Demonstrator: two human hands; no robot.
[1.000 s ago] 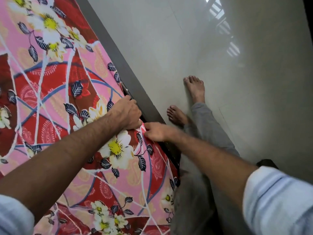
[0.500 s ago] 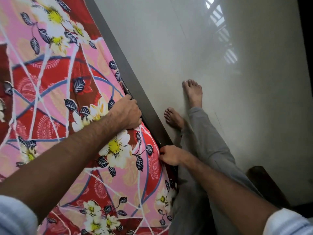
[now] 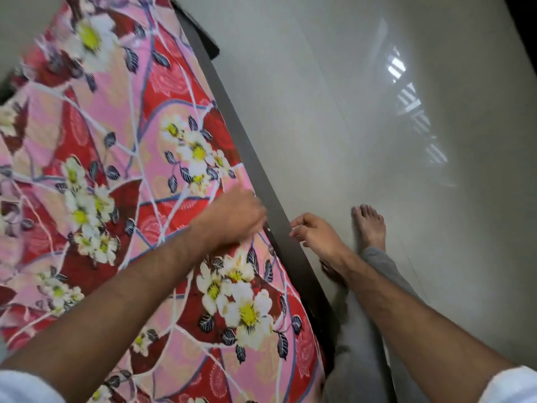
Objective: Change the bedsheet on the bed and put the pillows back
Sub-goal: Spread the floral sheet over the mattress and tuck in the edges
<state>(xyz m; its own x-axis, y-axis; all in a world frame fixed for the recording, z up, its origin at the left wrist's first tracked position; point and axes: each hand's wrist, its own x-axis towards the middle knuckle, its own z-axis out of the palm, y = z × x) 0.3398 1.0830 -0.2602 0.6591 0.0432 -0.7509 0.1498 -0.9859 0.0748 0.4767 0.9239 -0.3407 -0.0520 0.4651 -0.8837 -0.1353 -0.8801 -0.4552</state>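
Note:
A pink and red floral bedsheet (image 3: 122, 158) covers the mattress on the left. My left hand (image 3: 232, 219) sits at the sheet's right edge beside the dark bed frame (image 3: 247, 152), fingers curled down into the fabric at the gap; its fingertips are hidden and the hand is blurred. My right hand (image 3: 316, 235) hovers just past the frame's outer side, fingers loosely curled and holding nothing. No pillows are in view.
A glossy pale tiled floor (image 3: 377, 112) runs along the right of the bed. My bare foot (image 3: 370, 228) and grey trouser leg (image 3: 363, 330) stand close to the frame. The bed's far corner (image 3: 203, 39) is at the top.
My right hand has let go of the sheet's edge and lifted out over the frame. My left hand has slid farther along the edge, and the view has swung toward the bed's far end.

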